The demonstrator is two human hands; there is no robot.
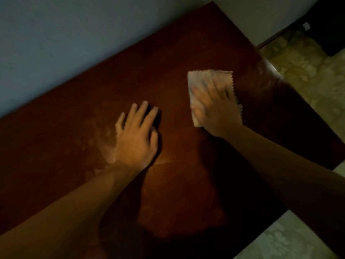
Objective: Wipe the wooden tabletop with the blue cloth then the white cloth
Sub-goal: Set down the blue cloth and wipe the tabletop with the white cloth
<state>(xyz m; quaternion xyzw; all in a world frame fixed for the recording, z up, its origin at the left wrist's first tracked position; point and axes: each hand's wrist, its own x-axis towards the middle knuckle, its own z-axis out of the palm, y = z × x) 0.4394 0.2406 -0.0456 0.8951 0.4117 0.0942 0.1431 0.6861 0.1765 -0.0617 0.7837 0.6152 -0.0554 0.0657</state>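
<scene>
- Looks like we're on the white cloth (205, 81) step: right hand (216, 107) presses it flat, fingers spread, right of centre on the wooden tabletop (74, 146).
- Left hand (136, 135) rests flat mid-frame, holding nothing.
- Blue cloth isn't visible.
- Next, probably sweep toward the smudgy lower left.

Dim, warm light; dark shadows on tabletop (177, 58); right hand (214, 107) motion-blurred; overall soft focus.

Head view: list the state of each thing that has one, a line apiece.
Folded white cloth with zigzag edges: flat on the table, pressed under the right hand.
Right hand: fingers spread, pressing the cloth.
Left hand: flat on the wood, holding nothing.
Dark wooden tabletop: pale smudges beside the left hand.
</scene>
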